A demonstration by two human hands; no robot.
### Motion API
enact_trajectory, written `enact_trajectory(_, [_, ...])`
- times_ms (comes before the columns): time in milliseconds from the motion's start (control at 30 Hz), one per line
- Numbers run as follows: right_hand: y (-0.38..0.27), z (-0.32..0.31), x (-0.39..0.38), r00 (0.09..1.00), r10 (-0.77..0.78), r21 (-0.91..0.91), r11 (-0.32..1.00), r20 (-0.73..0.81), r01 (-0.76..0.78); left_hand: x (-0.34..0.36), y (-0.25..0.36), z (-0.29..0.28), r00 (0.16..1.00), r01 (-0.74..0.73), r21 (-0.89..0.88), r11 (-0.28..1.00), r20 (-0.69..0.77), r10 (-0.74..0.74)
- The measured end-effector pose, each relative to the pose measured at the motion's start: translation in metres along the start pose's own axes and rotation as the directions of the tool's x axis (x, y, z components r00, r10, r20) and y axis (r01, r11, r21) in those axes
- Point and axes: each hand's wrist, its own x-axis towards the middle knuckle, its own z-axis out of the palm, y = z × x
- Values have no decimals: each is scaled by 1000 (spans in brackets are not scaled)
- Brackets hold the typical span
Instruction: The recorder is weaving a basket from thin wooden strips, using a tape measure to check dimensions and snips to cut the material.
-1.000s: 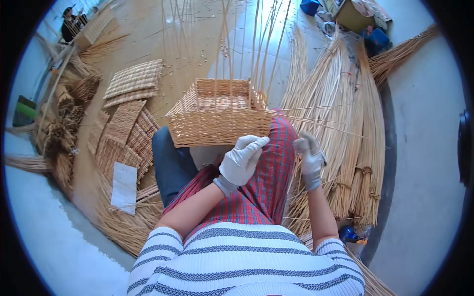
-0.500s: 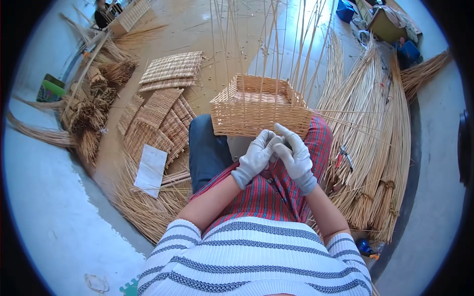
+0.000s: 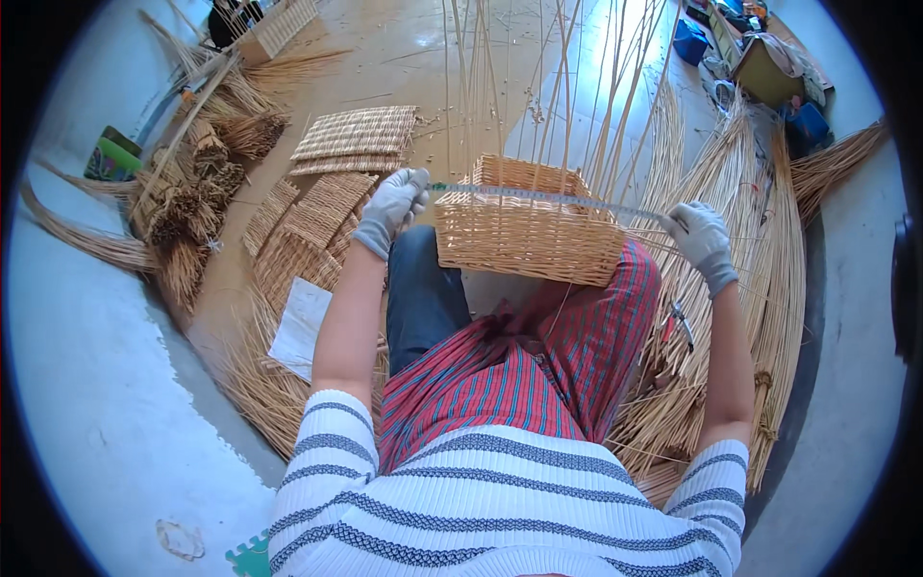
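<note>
A measuring tape (image 3: 543,196) is pulled out between my two hands, along the top edge of a half-woven wicker basket (image 3: 529,240). My left hand (image 3: 394,204), in a pale work glove, is closed on the tape's end, just left of the basket. Past the basket's right side, my gloved right hand (image 3: 700,237) grips the tape's other end with bent fingers. The basket sits by my knees, and long upright stakes rise from its far sides. A few loose rods stick out at its right corner.
Woven panels (image 3: 354,135) and a white sheet (image 3: 300,327) lie to the left. Long bundles of pale rods (image 3: 716,279) spread on the right, with red-handled cutters (image 3: 681,323) on them. More bundles (image 3: 197,192) line the left wall. A person (image 3: 231,21) sits at the far left.
My hands were together in front of the basket; now they are spread wide with a measuring tape stretched between them. The whole view has shifted slightly.
</note>
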Motion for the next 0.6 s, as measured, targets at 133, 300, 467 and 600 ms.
enact_trajectory(133, [10,18,-6,994,-51,50,998,94,46,19,-22,12,997,-30,323,946,-55,50])
enact_trajectory(300, [11,21,-5,977,52,-24,999,207,-48,26,-32,14,973,-13,447,894,-201,115])
enact_trajectory(467, [7,28,8,925,125,2,991,359,-135,22,-32,5,974,-17,232,972,-214,69])
enact_trajectory(600, [13,25,4,904,179,-29,983,389,-183,21,-28,17,977,-18,215,976,-205,63])
